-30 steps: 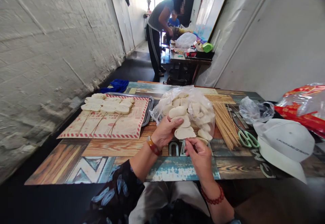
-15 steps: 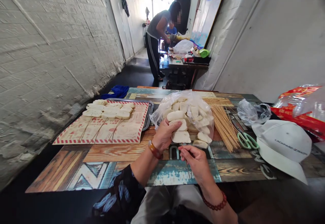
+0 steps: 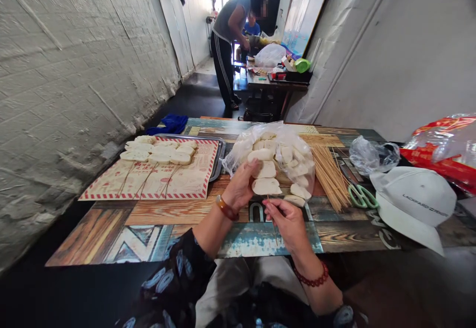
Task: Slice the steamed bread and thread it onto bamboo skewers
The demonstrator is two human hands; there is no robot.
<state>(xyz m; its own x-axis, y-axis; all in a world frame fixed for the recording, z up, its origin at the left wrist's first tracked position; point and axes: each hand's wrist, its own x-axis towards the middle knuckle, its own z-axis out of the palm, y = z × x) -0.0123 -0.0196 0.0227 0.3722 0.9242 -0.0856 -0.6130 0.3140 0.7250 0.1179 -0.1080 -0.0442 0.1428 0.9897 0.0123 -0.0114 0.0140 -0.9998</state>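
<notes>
My left hand (image 3: pixel 242 183) is closed on pale, flat bun slices at the front of a clear plastic bag (image 3: pixel 238 150). Its thumb and fingers press the slice (image 3: pixel 268 170) in the middle. Just below that sits another oval slice (image 3: pixel 267 187), nearest my right hand. My right hand (image 3: pixel 288 219) pinches a thin wooden skewer (image 3: pixel 267 197), whose upper end shows at the lower slice's edge. Whether the tip runs into the slice I cannot make out. More slices (image 3: pixel 295 169) fill the bag. On the left, several skewered slices (image 3: pixel 169 155) lie on printed paper (image 3: pixel 186 184).
A metal tray (image 3: pixel 219 162) lies under the paper. Right of the bag are loose skewers (image 3: pixel 329 177), green-handled scissors (image 3: pixel 360 196), a crumpled plastic bag (image 3: pixel 372 154), a white cap (image 3: pixel 412 204) and red packaging (image 3: pixel 433 164). Beyond, a person (image 3: pixel 234 35) bends over another table.
The camera view has tilted slightly, so the table sits higher in the picture. My right hand has brought the skewer up close to the lower slice. My left hand keeps its hold.
</notes>
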